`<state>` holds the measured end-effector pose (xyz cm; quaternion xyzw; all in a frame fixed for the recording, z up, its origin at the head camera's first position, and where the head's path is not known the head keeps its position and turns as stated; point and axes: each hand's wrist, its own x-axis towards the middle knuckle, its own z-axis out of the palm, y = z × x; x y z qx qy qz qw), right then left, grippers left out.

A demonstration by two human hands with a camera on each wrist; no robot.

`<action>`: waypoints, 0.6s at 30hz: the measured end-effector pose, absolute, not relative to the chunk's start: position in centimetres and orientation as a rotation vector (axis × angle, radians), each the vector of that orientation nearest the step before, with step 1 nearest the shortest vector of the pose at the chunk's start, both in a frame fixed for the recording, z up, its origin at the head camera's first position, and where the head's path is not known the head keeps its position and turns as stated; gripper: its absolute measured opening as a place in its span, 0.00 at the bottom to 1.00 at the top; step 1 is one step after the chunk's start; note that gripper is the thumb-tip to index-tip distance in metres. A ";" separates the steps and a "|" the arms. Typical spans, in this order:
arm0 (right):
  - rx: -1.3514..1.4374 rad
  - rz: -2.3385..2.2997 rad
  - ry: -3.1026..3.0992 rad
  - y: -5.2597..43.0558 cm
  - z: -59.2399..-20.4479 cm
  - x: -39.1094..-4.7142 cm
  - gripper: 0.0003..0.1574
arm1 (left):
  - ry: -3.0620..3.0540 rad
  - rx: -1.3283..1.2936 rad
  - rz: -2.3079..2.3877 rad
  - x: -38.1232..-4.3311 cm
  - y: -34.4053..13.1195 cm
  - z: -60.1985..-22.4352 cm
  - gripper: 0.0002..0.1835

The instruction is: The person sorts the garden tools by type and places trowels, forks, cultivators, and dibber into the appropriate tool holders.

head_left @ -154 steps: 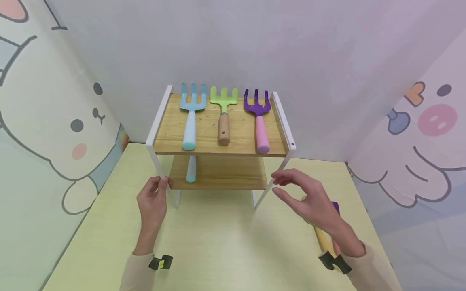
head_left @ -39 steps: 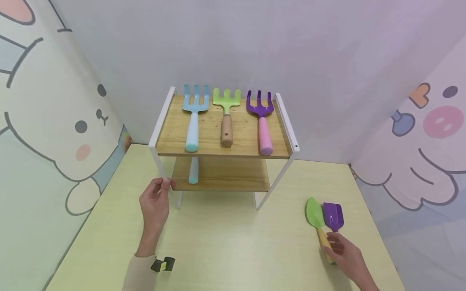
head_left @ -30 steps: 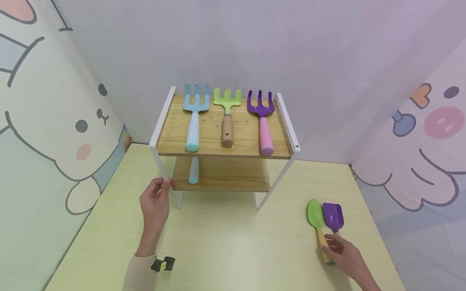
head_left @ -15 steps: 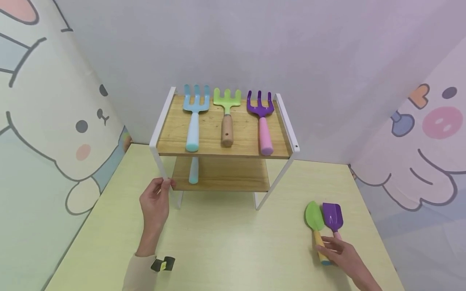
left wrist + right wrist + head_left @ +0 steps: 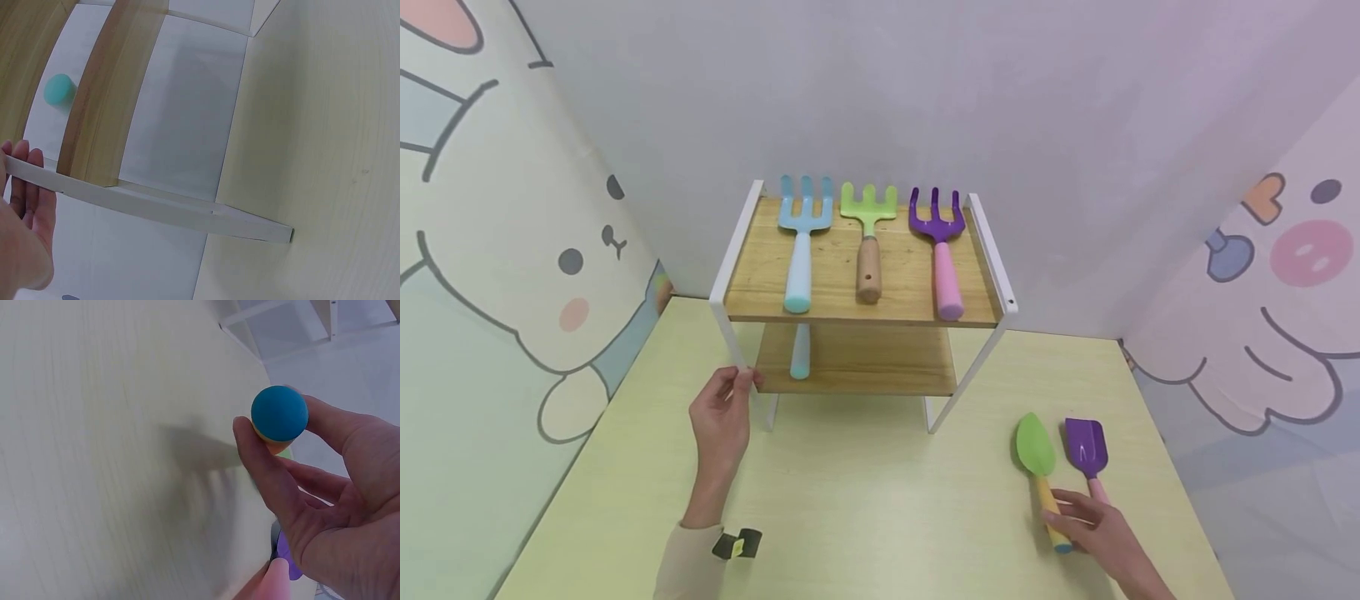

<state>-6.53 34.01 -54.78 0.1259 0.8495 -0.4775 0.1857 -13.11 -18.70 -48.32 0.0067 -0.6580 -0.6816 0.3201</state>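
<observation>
My left hand (image 5: 722, 421) grips the white front left leg (image 5: 144, 206) of a two-tier wooden shelf (image 5: 835, 312). My right hand (image 5: 1097, 533) pinches the yellow handle of a trowel with a green blade (image 5: 1035, 446), between thumb and fingers. In the right wrist view the handle's blue end (image 5: 279, 414) faces the camera, and its shadow falls on the table apart from it. Just right of the trowel lies a purple shovel (image 5: 1086, 446) with a pink handle, partly hidden by my right hand.
On the top tier lie a blue hand fork (image 5: 800, 267), a green one with a wooden handle (image 5: 868, 271) and a purple one with a pink handle (image 5: 947, 279). A light blue handle (image 5: 801, 354) shows on the lower tier. Cartoon-printed curtains surround the table (image 5: 880, 500).
My right hand has gone from the shelf's right leg to the trowel, gripped it and shifted it left, away from the purple shovel. My left hand stays on the leg.
</observation>
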 end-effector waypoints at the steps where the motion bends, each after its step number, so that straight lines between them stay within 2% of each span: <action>1: 0.353 -1.357 2.390 33.9 -54.7 -6.5 0.41 | -1.731 0.016 -1.791 -13.1 -18.7 -48.3 0.08; 18: 0.166 -1.505 2.343 31.7 -52.9 -4.9 0.39 | -1.732 0.019 -1.795 -13.0 -18.7 -48.2 0.08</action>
